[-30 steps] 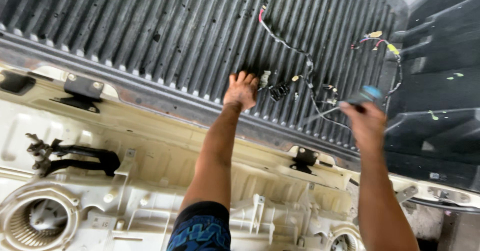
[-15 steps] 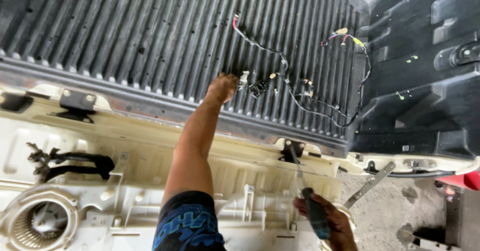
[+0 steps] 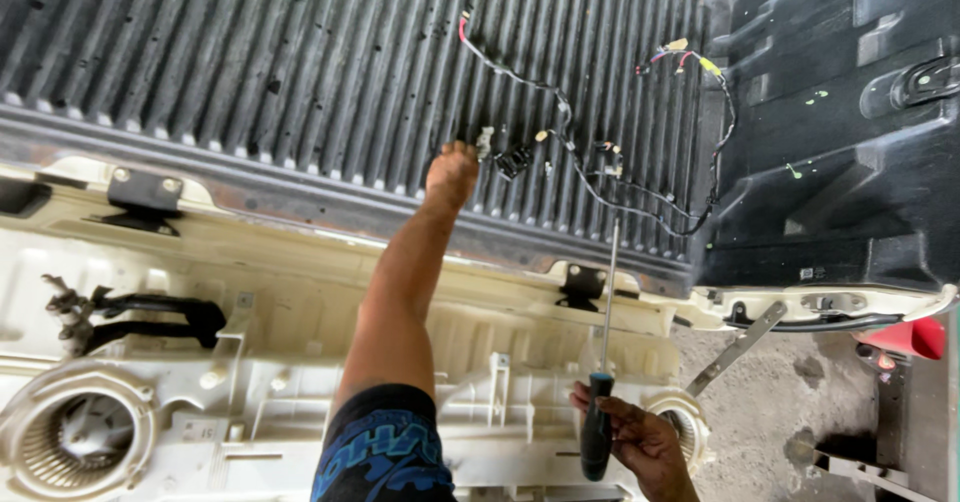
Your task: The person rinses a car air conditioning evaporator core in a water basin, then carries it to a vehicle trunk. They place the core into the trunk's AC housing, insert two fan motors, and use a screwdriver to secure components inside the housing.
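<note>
A long screwdriver (image 3: 603, 362) is gripped by the right hand (image 3: 640, 442), whose fingers are wrapped around the dark blue and black handle low in the view. The thin metal shaft is pointed upward from the handle, and its tip is seen just short of the wiring harness (image 3: 590, 152) on the ribbed black truck bed liner (image 3: 300, 62).

The left hand (image 3: 450, 175) is stretched out onto the liner, with the arm extended over the cream tailgate panel (image 3: 300, 312). The fingertips are placed at a small connector (image 3: 487, 142) at the near end of the harness; whether the connector is pinched or merely touched cannot be told, as the fingers are hidden behind the knuckles.

The harness is spread loosely across the liner to the right of the left hand, with coloured wire ends lifted at its far ends. On the tailgate panel, a round blower housing (image 3: 75, 442) is seen well to the left of the arm, and a black hinge bracket (image 3: 583, 287) is seen just beside the screwdriver shaft.
</note>
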